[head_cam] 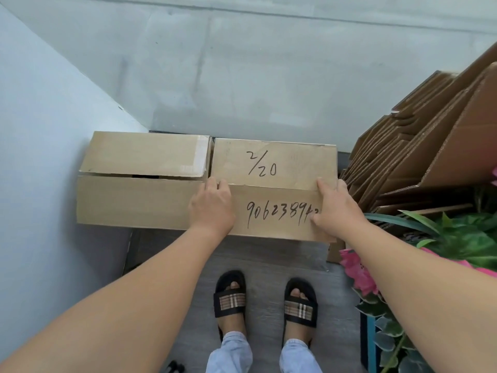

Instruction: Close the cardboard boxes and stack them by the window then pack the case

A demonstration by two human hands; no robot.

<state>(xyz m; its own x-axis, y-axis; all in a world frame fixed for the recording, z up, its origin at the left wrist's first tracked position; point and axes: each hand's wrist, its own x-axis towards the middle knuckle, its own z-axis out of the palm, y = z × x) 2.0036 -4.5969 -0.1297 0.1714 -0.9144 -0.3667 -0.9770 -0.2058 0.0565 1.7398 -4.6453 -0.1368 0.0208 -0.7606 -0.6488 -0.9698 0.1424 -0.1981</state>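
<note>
Boxes sit side by side on the floor against the wall: the left box [139, 181] has a slight gap between its flaps, the right box [271, 168] (marked "2/20" and a number) is closed. Flattened cardboard [419, 146] and a plant [457, 238] crowd its right side. Left hand [212, 205] and right hand [333, 208] press its top, fingers [322, 184] relaxed, slightly spread.
</note>
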